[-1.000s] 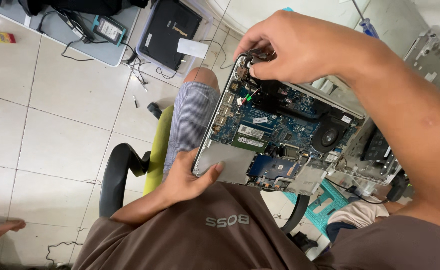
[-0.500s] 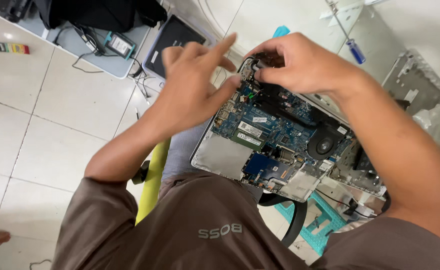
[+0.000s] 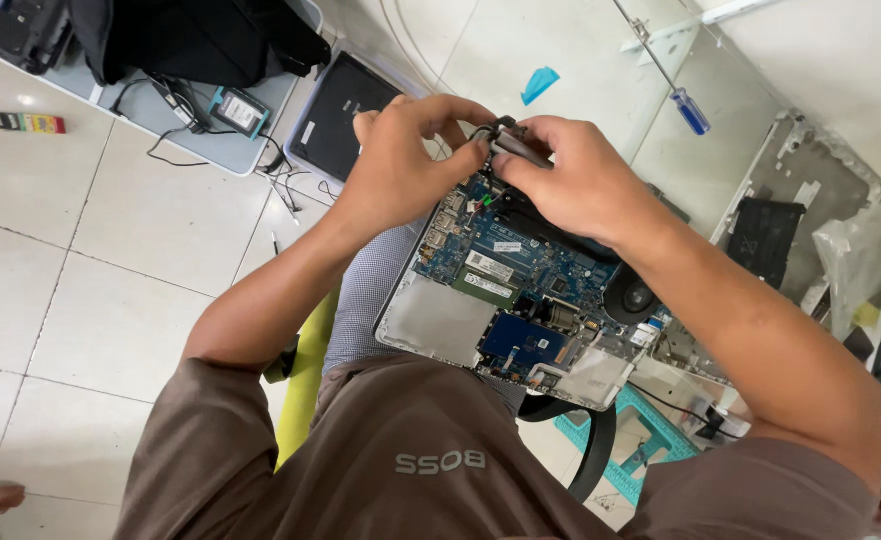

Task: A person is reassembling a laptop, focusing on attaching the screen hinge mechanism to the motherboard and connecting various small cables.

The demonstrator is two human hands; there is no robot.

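On the tiled floor point(image 3: 80, 250) at far left lies a small multicoloured strip point(image 3: 26, 122), and beyond it a grey tray point(image 3: 210, 150) carrying a black bag point(image 3: 190, 40) and a small drive point(image 3: 238, 110), with a closed black laptop point(image 3: 345, 115) just beside it. The left hand point(image 3: 400, 165) is raised over the far corner of the opened laptop base point(image 3: 440, 325), wrist bent, its forearm crossing above the person's lap; its fingers point(image 3: 465, 155) are pinched narrow on the end of a small dark part point(image 3: 508, 140), perhaps a hinge or cable piece, though the view is too cramped to say. The base rests on the person's knee, tilted, its blue circuit board point(image 3: 520, 280) bare, with a green memory stick point(image 3: 485, 290), a black fan point(image 3: 632, 297) toward the right edge and a silver blank area at the near left corner. The right hand point(image 3: 570, 185) comes in from the right, curled around the same dark part and gripping it tightly. Half a second ago the left hand was spread open in mid-air short of the corner; a second ago it lay down by the near edge of the base. Farther right lie a blue-handled screwdriver point(image 3: 692, 110) and a grey cover panel point(image 3: 810, 190) on the floor.
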